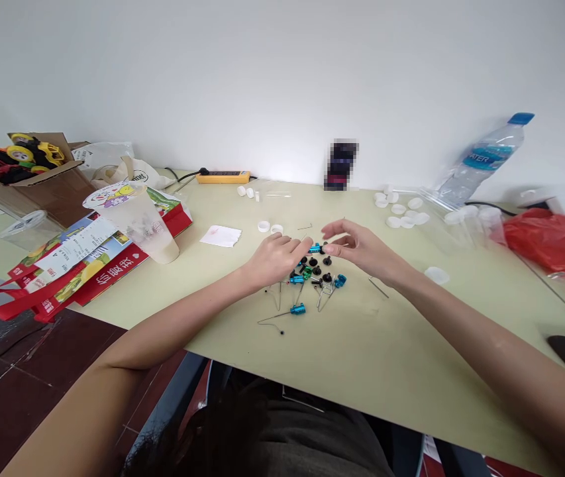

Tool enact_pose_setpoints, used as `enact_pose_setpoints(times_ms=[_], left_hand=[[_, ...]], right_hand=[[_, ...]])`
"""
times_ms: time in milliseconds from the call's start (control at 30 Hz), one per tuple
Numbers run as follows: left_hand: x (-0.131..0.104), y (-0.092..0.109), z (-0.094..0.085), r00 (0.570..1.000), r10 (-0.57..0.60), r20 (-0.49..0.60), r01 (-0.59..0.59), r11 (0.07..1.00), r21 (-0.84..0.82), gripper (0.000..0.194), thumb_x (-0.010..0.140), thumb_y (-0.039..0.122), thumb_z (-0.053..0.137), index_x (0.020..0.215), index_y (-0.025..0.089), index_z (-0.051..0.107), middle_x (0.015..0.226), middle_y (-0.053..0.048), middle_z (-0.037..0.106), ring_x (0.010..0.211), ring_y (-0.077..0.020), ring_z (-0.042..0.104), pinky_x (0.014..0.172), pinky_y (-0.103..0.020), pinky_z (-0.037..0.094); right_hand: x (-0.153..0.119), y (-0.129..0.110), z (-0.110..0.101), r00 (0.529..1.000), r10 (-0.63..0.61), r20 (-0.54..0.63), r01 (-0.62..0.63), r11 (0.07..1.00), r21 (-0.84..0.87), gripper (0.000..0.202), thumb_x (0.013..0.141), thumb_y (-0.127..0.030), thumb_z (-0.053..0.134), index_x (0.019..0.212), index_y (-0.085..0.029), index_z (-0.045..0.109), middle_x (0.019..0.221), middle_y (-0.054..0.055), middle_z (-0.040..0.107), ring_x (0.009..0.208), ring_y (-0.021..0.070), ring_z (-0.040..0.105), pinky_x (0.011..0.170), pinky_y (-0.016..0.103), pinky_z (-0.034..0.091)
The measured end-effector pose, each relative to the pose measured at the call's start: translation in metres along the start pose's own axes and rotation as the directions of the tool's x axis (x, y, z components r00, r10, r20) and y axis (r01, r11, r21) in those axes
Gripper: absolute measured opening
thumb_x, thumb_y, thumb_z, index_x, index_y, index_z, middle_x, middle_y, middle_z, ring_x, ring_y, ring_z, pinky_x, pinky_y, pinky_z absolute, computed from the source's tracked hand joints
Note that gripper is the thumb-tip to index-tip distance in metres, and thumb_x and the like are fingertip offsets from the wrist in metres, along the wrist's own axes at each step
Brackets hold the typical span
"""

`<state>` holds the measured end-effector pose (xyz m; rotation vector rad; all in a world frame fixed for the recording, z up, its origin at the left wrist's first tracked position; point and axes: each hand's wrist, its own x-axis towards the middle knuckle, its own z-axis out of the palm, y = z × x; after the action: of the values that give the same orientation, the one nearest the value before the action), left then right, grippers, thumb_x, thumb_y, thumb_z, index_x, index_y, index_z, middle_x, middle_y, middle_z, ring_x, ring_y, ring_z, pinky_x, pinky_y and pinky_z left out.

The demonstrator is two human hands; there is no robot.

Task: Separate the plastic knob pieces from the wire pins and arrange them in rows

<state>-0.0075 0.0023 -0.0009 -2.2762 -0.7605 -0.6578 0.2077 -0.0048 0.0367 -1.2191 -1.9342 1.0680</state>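
Observation:
Over the back edge of a pile of small parts, my left hand (276, 257) is closed, its thumb and fingers at the left end of a blue metal piece (314, 248). My right hand (354, 246) is at the other end of that piece, fingers apart and curved, with a small black part by its thumb. Whether it touches that part is unclear. Below the hands lie black round parts (327, 278), a green part (307, 272), thin metal rods and more blue pieces. One blue piece with a rod (297, 309) lies nearer the front edge.
A red bag with a plastic cup (138, 225) and a cardboard box (56, 189) are on the left. White caps (399, 209), a leaning water bottle (485, 159) and a red plastic bag (550, 242) are on the right. A phone (340, 164) and power strip (223, 177) stand at the back.

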Motion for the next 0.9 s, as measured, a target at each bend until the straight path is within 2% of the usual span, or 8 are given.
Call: enact_pose_setpoints(times_ms=[133,200,300,500,600,700,800,900], left_hand=[[0.0003,0.0002,-0.0002,1.0,0.001,0.012,-0.001,1.0,-0.003,0.02,0.093,0.009,0.034,0.095,0.014,0.053,0.057,0.001,0.056,0.054,-0.013,0.054,0.055,-0.027,0.033],[0.0005,-0.0008,-0.0003,1.0,-0.02,0.007,0.02,1.0,-0.006,0.018,0.094,0.014,0.035,0.094,0.014,0.053,0.057,0.0,0.056,0.053,-0.0134,0.053,0.054,-0.028,0.032],[0.0009,-0.0015,-0.0005,0.999,-0.042,0.02,0.042,0.999,-0.032,0.018,0.095,0.018,0.036,0.095,0.014,0.053,0.057,0.0,0.056,0.053,-0.014,0.054,0.054,-0.027,0.031],[0.0008,0.0006,0.0001,1.0,-0.011,0.025,0.011,1.0,-0.017,0.02,0.093,0.011,0.034,0.094,0.014,0.053,0.057,0.0,0.057,0.053,-0.0125,0.053,0.054,-0.026,0.032],[0.0004,-0.0005,0.0013,1.0,-0.019,0.008,0.019,1.0,0.014,0.02,0.095,0.016,0.034,0.094,0.014,0.054,0.056,0.0,0.057,0.053,-0.0129,0.054,0.054,-0.027,0.031],[0.0004,-0.0011,0.0017,0.999,-0.035,0.005,0.035,0.999,0.012,0.02,0.096,0.02,0.035,0.095,0.014,0.054,0.057,0.0,0.057,0.053,-0.0137,0.054,0.053,-0.028,0.031],[0.0005,0.0003,0.0012,0.999,-0.028,0.028,0.028,0.999,-0.027,0.019,0.096,0.018,0.035,0.097,0.013,0.053,0.058,0.0,0.057,0.054,-0.0139,0.054,0.054,-0.028,0.031],[0.0002,0.0007,0.0015,0.999,-0.016,0.039,0.018,0.999,-0.043,0.019,0.095,0.014,0.034,0.097,0.013,0.054,0.059,0.0,0.057,0.054,-0.0136,0.054,0.055,-0.028,0.031]], right_hand=[[-0.0003,-0.0011,0.005,0.996,0.01,0.086,-0.014,0.999,0.045,0.039,0.084,-0.057,0.05,0.081,-0.018,0.058,0.074,0.005,0.064,0.064,0.0158,0.059,0.062,0.033,0.048],[-0.0003,-0.0021,0.0056,0.995,-0.098,0.022,0.096,0.993,0.07,0.031,0.078,-0.049,0.062,0.093,-0.021,0.059,0.093,0.005,0.065,0.084,0.0186,0.062,0.076,0.035,0.05],[0.0008,-0.002,0.0041,0.984,-0.166,-0.067,0.17,0.983,0.067,0.05,0.068,-0.041,0.074,0.111,-0.029,0.054,0.125,0.004,0.054,0.111,0.0215,0.054,0.09,0.037,0.047],[0.0009,0.0007,0.0037,0.997,0.049,0.067,-0.052,0.998,0.044,0.037,0.083,-0.055,0.053,0.083,-0.018,0.058,0.076,0.005,0.063,0.058,0.0144,0.056,0.058,0.033,0.048],[0.0009,0.001,0.0029,0.993,-0.107,0.042,0.106,0.994,0.032,0.025,0.08,-0.044,0.061,0.093,-0.022,0.058,0.095,0.004,0.064,0.083,0.0175,0.06,0.077,0.035,0.048],[0.0025,0.0027,0.0005,0.984,-0.167,-0.058,0.167,0.986,-0.003,0.042,0.072,-0.038,0.071,0.11,-0.028,0.055,0.127,0.003,0.053,0.113,0.0205,0.05,0.091,0.036,0.044],[0.0036,0.0047,-0.0006,0.997,-0.027,-0.074,0.025,0.999,-0.021,0.038,0.075,-0.047,0.066,0.104,-0.024,0.058,0.113,0.006,0.06,0.092,0.0202,0.059,0.076,0.036,0.048],[0.0028,0.0038,0.0001,0.999,0.0,0.051,0.001,1.0,-0.03,0.032,0.085,-0.051,0.051,0.088,-0.02,0.058,0.082,0.004,0.065,0.068,0.0166,0.058,0.065,0.034,0.046]])
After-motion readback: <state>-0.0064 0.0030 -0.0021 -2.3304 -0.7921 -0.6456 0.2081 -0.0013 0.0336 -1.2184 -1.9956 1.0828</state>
